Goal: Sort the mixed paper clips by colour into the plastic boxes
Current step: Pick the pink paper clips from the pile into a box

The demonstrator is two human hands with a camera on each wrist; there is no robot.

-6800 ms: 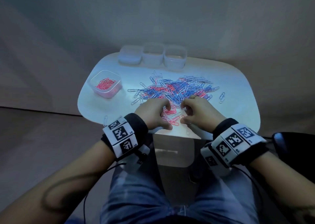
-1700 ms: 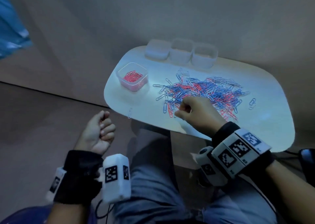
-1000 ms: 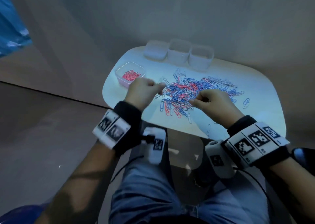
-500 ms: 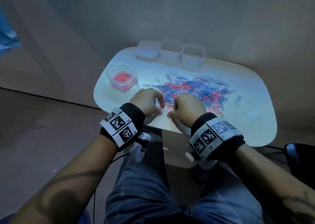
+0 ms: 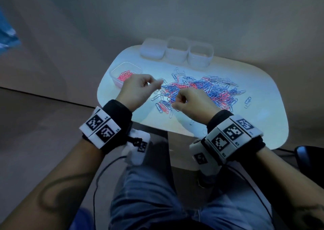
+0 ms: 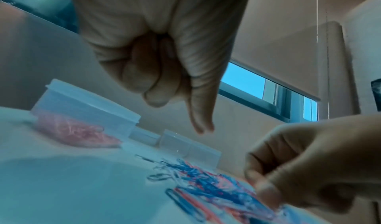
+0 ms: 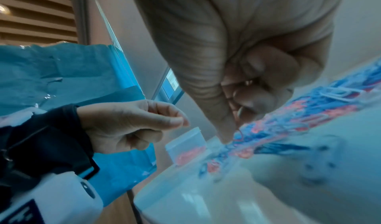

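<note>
A mixed pile of red, blue and white paper clips [image 5: 201, 89] lies mid-table. The clear box [image 5: 125, 74] at the left holds red clips. My left hand [image 5: 157, 85] hovers between that box and the pile. Its thumb and forefinger are pressed together and the other fingers are curled in. In the left wrist view no clip shows at the left hand's [image 6: 202, 128] tips. My right hand [image 5: 175, 103] is at the pile's near edge with fingers curled. The right wrist view shows red wire inside the right hand's [image 7: 225, 137] curled fingers, tips touching the clips.
Three clear boxes [image 5: 177, 51] stand in a row along the far edge of the white table [image 5: 254, 124]. Two stray clips [image 5: 247, 102] lie right of the pile. My knees are under the table's near edge.
My left hand has risen from the pile's near edge and moved left, toward the box of red clips. The right hand stays at the pile's near edge.
</note>
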